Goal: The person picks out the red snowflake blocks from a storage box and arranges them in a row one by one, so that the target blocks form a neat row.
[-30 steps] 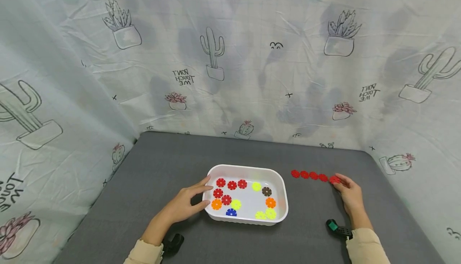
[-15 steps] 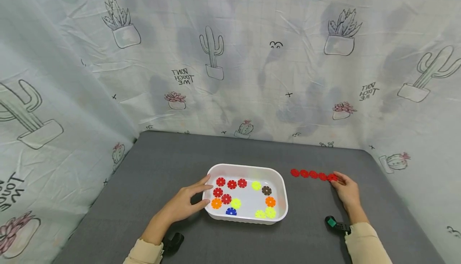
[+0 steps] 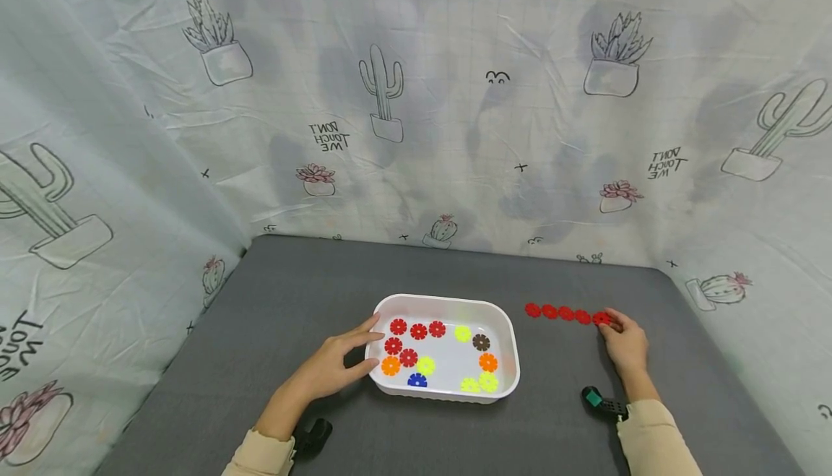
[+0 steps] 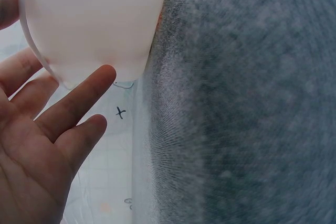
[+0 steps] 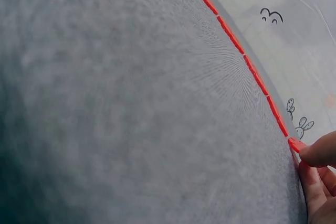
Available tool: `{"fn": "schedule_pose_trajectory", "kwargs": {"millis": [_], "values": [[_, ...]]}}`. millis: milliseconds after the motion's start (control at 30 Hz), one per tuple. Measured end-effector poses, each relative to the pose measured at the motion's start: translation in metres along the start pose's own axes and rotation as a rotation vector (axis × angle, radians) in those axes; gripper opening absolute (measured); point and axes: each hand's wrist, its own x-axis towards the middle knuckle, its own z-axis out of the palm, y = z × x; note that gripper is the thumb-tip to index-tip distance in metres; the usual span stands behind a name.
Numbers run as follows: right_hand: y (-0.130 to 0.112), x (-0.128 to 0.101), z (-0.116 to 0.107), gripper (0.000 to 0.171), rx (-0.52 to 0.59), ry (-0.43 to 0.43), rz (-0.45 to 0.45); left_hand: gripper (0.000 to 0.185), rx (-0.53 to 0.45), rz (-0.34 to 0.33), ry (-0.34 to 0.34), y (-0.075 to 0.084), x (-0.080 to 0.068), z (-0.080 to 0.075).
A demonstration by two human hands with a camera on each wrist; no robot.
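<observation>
Listener: What do the hands hold?

Operator: From my remote station I see the right hand pinching a red disc between thumb and fingers. It is at the right end of a row of four red discs lying on the grey counter. In the right wrist view the pinched disc sits slightly tilted from that line, at the nearest one's edge; I can't tell whether they touch.

Listener: And the left hand?

Operator: Its fingers are extended, touching the left end of a white tray. They aren't clenched. The tray stands on the counter, left of the row, with red, yellow, orange, brown and blue discs inside.

Listener: How would that red disc handle?

Operator: I'd judge it light, thin, fairly stiff plastic, perhaps a little slippery. The notched rim should give fingertips some bite, so I'd take it by the edge farthest from the row, lightly, because a bump could knock its neighbours out of line.
</observation>
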Motion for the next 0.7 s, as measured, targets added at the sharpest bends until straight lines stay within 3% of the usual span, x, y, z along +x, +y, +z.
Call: {"fn": "schedule_pose_trajectory", "kwargs": {"millis": [300, 700], "values": [[-0.0014, -0.0004, 0.0028, 0.037, -0.012, 0.033, -0.003, 0.046, 0.005, 0.000, 0.013, 0.0023, -0.0008, 0.0016], [0.0023, -0.0066, 0.0056, 0.038, 0.184, 0.106, 0.050, 0.046, 0.034, 0.018, 0.028, -0.0006, -0.0026, 0.0070]]}}
